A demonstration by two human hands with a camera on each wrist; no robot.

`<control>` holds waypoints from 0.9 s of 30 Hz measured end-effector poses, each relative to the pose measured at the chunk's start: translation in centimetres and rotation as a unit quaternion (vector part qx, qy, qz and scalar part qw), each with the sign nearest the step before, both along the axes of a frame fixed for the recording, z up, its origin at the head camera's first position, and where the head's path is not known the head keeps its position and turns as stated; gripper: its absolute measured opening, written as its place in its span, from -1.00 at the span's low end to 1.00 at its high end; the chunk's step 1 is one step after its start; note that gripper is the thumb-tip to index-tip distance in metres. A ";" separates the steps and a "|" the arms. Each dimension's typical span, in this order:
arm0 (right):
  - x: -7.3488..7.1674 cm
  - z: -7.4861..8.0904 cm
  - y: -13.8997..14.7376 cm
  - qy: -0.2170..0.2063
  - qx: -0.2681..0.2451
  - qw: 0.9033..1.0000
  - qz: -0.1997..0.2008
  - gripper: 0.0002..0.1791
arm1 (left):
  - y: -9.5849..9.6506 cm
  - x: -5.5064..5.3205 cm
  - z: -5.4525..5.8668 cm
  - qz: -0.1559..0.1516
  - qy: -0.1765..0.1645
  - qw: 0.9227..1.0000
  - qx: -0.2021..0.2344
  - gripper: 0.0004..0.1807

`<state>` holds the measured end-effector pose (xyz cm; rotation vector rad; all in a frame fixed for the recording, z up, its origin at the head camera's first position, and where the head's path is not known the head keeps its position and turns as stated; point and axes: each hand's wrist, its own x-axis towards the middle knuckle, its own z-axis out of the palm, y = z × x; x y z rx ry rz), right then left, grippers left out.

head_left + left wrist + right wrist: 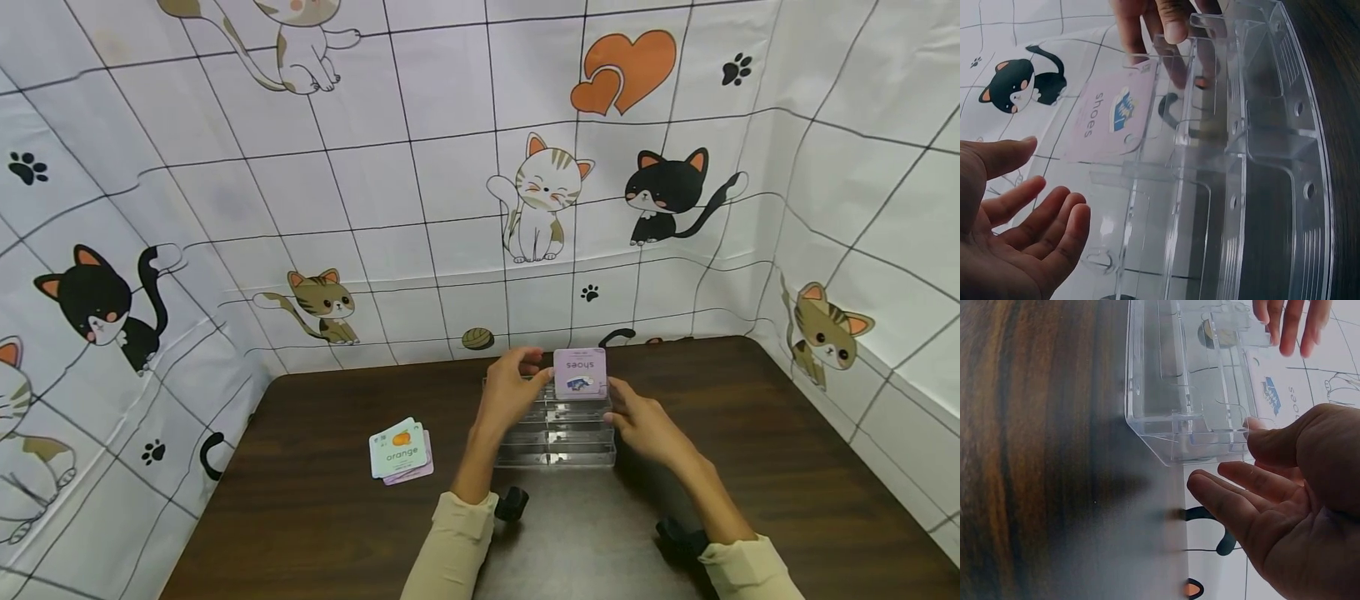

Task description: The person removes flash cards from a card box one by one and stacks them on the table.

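Observation:
A clear plastic tiered rack [555, 458] stands on the table before me. In its back tier a purple "shoes" card [580, 373] is upright, its print upside down in the head view. My left hand [510, 387] is beside the card's left edge; in the left wrist view the left hand [1029, 219] has loosely bent fingers and holds nothing. At the rack's right side is my right hand [645, 421]. The right wrist view shows the right hand's thumb [1272, 447] at the rack's end near the card, its other fingers extended and apart from the thumb.
A small stack of cards [400, 450], an "orange" card on top, lies on the dark wooden table [315, 517] left of the rack. White grid-patterned cloth [420, 183] with printed cats hangs behind and along both sides of the table.

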<state>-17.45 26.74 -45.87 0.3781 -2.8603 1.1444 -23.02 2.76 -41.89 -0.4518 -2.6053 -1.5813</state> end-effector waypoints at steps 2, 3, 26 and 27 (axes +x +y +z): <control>0.0 0.1 0.0 0.003 0.001 1.000 0.001 -0.36 | 0.3 -0.2 0.0 0.001 0.002 1.000 0.004 -0.59; 0.0 0.0 0.0 0.003 0.001 1.000 0.000 -0.36 | 0.4 -0.3 -0.1 0.000 0.002 1.000 0.006 -0.59; 0.1 0.0 -0.1 -0.003 0.002 1.000 -0.003 -0.35 | 2.5 -1.2 -0.5 -0.006 0.031 0.999 0.012 -0.58; 0.1 0.0 -0.1 -0.004 0.003 1.000 -0.003 -0.35 | 2.5 -1.2 -0.5 -0.007 0.033 0.999 0.011 -0.58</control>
